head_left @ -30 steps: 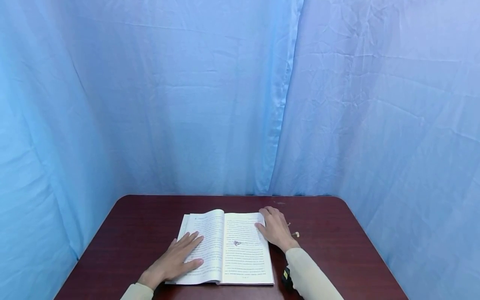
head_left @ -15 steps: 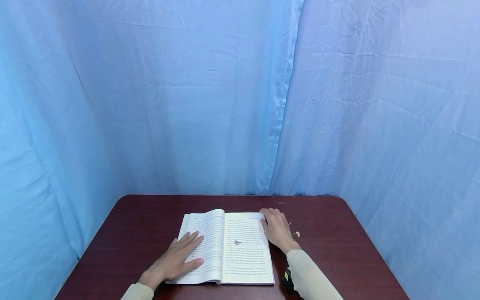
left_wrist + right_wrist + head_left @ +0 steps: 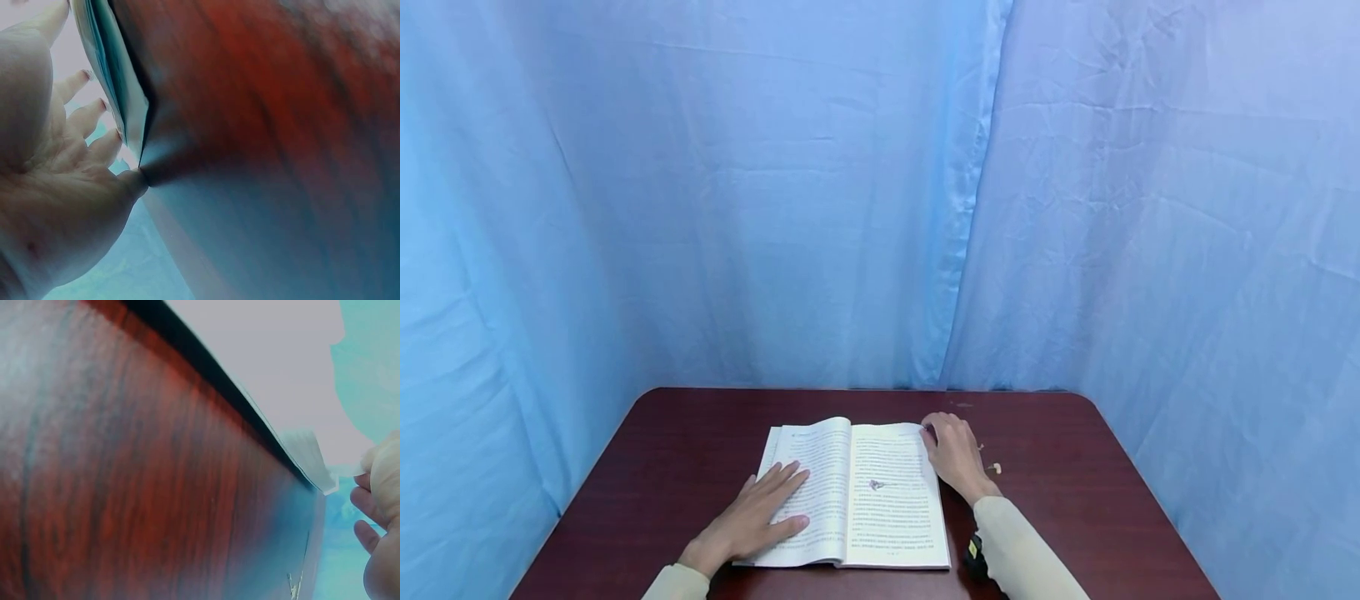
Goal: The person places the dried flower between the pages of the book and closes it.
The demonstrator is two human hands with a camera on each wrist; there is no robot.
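Observation:
An open book (image 3: 891, 525) lies on the table, with printed text on both pages. My left hand (image 3: 745, 521) rests flat on the left page, fingers spread; in the left wrist view its palm faces the book's edge. At the top right corner of the right page, my right hand (image 3: 953, 450) has its fingers curled and thumb drawn in, pinching the page corner. The right wrist view shows a lifted page flap (image 3: 306, 453) near the curled fingers. On the right page lies a small purplish thing (image 3: 876, 484) like a dried flower.
A small pale dried flower (image 3: 996, 467) on a thin stem lies on the dark red table (image 3: 1075, 492), just right of my right hand. A black device (image 3: 975, 554) sits at my right wrist. Blue curtains (image 3: 775, 208) hang behind and beside the table.
My right thumb has drawn back from the page's face to its top right corner, and the fingers have curled in there. The left hand stays in place.

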